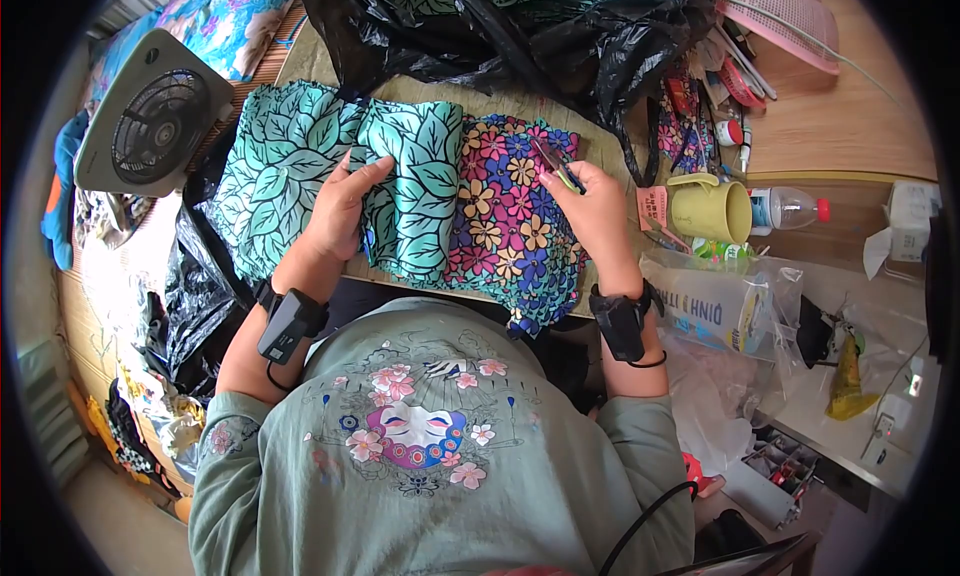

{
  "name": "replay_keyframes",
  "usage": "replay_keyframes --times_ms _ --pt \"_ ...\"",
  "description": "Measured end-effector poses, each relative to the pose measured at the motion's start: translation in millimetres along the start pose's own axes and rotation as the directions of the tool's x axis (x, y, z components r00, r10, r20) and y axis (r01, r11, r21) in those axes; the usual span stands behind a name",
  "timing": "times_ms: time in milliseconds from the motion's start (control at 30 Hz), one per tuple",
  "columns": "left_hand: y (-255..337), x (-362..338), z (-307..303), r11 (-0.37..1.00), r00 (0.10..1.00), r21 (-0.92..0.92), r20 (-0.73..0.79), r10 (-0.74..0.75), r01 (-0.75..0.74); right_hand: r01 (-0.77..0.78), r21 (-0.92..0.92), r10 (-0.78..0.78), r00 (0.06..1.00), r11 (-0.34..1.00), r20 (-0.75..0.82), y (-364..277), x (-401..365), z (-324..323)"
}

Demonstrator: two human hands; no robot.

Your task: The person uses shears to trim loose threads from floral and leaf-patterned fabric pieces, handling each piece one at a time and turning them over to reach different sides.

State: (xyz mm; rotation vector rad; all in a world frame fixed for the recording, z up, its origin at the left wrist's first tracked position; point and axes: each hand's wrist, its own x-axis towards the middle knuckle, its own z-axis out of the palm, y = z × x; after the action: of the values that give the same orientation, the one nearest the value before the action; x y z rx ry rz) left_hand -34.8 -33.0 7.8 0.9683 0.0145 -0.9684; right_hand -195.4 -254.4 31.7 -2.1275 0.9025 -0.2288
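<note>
A stack of green leaf-print fabric (285, 166) lies at the left of the board, beside a folded green leaf-print piece (425, 196). To its right is purple fabric with multicoloured flowers (515, 216). My left hand (345, 201) rests between the stack and the folded piece, its thumb and index finger apart; whether it grips an edge is hard to make out. My right hand (590, 206) is closed on small scissors (560, 166), their blades pointing up and left over the flowered fabric.
Black plastic bags (560, 56) lie beyond the fabric. A grey fan (155, 126) stands at the left. A yellow mug (710, 211), a plastic bottle (790, 208) and a pink basket (780, 16) are at the right, above a clear plastic bag (730, 306).
</note>
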Motion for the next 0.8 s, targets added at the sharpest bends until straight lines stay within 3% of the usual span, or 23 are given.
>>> replay_keyframes --times_ms 67,167,433,733,800 --pt "0.1 -0.2 0.5 1.000 1.000 -0.010 0.006 0.000 0.000 -0.009 -0.009 0.009 1.000 1.000 0.008 -0.5 -1.1 0.2" --pt "1.1 -0.6 0.4 1.000 1.000 0.014 0.001 -0.005 0.005 0.139 0.161 -0.125 0.988 0.977 -0.095 0.3 -2.4 4.0" --pt "2.4 -2.0 3.4 1.000 1.000 0.022 -0.015 -0.010 0.010 0.186 0.162 -0.177 0.982 0.969 -0.072 -9.6 -3.4 12.0" --pt "2.7 -2.3 3.7 1.000 1.000 0.004 -0.004 -0.011 0.011 0.178 0.361 -0.186 0.982 0.916 -0.011 -6.0 -17.2 3.2" --pt "2.4 -1.7 2.8 1.000 1.000 0.004 0.023 -0.007 0.007 0.104 0.436 -0.137 0.990 0.894 0.045 5.9 -20.1 1.1"
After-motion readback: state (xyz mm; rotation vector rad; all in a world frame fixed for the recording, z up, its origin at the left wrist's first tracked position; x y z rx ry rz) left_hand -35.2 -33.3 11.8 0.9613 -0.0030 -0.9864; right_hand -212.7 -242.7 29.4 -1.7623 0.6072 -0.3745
